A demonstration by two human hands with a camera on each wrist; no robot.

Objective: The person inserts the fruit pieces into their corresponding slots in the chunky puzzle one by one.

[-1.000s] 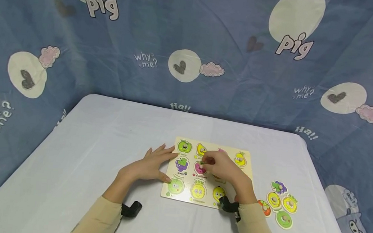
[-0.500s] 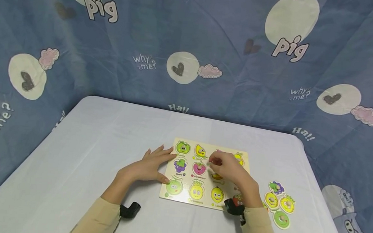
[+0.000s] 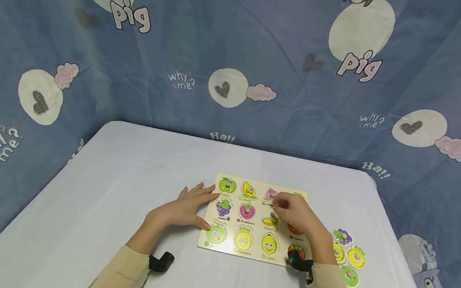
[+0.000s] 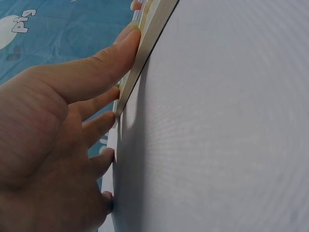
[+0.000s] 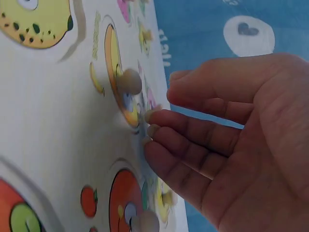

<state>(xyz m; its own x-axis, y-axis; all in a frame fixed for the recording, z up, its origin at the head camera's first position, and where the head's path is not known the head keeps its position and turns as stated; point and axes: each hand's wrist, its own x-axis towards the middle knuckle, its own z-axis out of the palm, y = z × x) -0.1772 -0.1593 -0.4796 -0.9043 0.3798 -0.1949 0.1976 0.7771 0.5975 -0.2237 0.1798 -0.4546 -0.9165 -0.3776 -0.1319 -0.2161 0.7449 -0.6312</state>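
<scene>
The board [image 3: 229, 237] is touched at its left edge by the spread fingers of the left hand [image 3: 183, 207]. The banana piece [image 3: 270, 220], set crosswise, is found on the near side of the right hand [image 3: 298, 212], whose parted fingers are empty; beyond, the peach piece [image 3: 270, 194] is partly covered, contact being hard to judge.

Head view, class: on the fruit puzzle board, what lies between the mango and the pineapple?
The knobbed strawberry piece lies between the mango and the printed pineapple, as the head view shows.
</scene>
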